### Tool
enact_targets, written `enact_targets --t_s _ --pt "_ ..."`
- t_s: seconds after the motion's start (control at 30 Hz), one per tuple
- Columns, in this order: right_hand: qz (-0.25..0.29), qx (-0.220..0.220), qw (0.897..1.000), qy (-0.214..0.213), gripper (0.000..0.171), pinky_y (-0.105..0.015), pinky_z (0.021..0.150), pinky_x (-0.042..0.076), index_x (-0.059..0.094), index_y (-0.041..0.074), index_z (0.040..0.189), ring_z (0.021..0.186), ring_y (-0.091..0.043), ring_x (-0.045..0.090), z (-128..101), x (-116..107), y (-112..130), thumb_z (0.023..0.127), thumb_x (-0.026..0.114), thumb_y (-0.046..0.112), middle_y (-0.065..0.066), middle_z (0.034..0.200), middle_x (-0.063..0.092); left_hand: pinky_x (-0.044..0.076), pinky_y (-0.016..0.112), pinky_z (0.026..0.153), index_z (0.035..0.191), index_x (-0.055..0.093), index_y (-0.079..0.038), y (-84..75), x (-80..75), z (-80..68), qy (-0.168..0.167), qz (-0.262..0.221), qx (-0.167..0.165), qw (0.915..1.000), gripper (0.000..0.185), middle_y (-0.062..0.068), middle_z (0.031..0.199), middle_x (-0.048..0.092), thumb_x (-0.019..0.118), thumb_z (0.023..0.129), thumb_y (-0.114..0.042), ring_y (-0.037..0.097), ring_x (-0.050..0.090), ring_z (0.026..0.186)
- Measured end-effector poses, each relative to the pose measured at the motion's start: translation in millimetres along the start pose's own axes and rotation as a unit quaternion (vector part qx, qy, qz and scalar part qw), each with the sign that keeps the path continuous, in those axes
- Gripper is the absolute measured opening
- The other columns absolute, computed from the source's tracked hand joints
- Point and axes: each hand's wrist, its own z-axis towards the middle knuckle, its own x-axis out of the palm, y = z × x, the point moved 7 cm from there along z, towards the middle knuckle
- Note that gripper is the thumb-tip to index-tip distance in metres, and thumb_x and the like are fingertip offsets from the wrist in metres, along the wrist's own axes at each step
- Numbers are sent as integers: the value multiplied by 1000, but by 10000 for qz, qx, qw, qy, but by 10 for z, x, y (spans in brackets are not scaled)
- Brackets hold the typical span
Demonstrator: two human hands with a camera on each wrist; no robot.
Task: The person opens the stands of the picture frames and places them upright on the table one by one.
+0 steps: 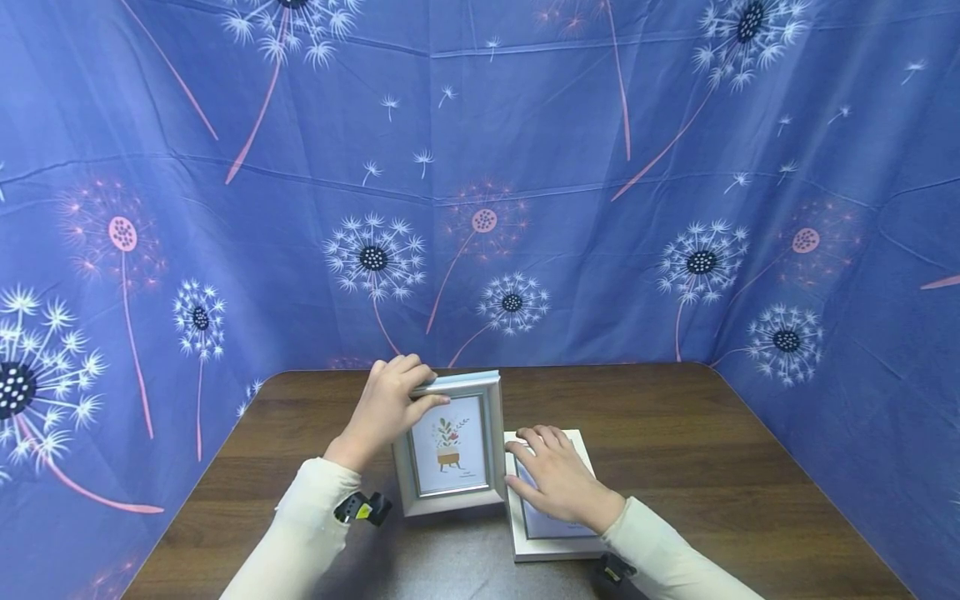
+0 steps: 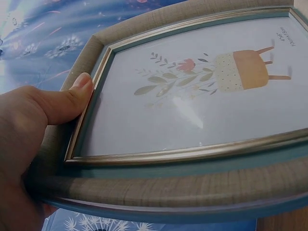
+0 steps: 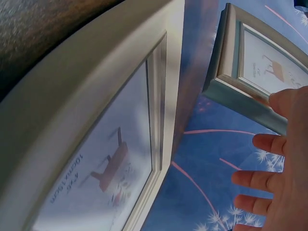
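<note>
A person in cream sleeves works at a dark wood table [image 1: 675, 433] with two picture frames, walled in by blue cloth [image 1: 600, 167] printed with dandelion heads. The left hand [image 1: 386, 408] grips the top left corner of the grey frame [image 1: 452, 442], which stands upright near the table's middle facing the person; the fingers curl over its top edge and the thumb [image 2: 67, 98] presses the front moulding. The right hand [image 1: 555, 479] lies spread, fingers straight, palm down on the white frame [image 1: 551, 546], which lies flat just right of the standing one, apparently touching its base. In the right wrist view its thumb tip seems to touch the grey frame's lower edge, though I cannot tell for sure. The grey frame has a broad, rounded moulding with a fine woven-looking grain, a teal outer edge and a thin bright inner strip; its glazing [image 2: 192, 96] is smooth and shiny over a print of a flowering plant in an orange pot. The white frame is plain, square-edged and matte. Both look stiff, fairly light and breakable at the glazing, which would be slippery and smudge easily, so the moulding edges and corners seem the safest places to hold.
</note>
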Motion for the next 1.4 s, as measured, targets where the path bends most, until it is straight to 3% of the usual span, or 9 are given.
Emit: enact_targets --t_s 0.27,0.7,1.1,1.4 --pt "-96 40 9999 74 39 -51 99 38 63 11 120 114 -32 53 8 37 27 95 61 41 -12 122 58 31 34 65 84 68 -10 14 32 2 104 -48 -154 9998 30 -5 75 52 89 70 -25 14 45 67" --pt "33 -6 9997 -244 37 -50 100 38 64 8 117 115 -31 52 39 8 38 93 62 36 -13 123 58 33 35 65 84 69 -10 39 21 31 36 -62 -240 9997 29 -3 77 56 89 70 -25 16 48 68" --pt "555 102 9973 -475 32 -53 102 35 63 4 109 116 -33 51 156 0 88 90 61 29 -15 122 58 32 38 63 83 68 -9 93 -51 27 -413 346 12 9985 29 -2 74 55 89 71 -25 18 47 66" --pt "926 301 9945 -378 28 -53 105 33 63 3 106 118 -33 50 262 21 156 90 59 25 -15 125 57 34 43 65 83 70 -9 183 -93 20 -563 659 42 9962 28 0 76 60 89 71 -26 22 49 68"
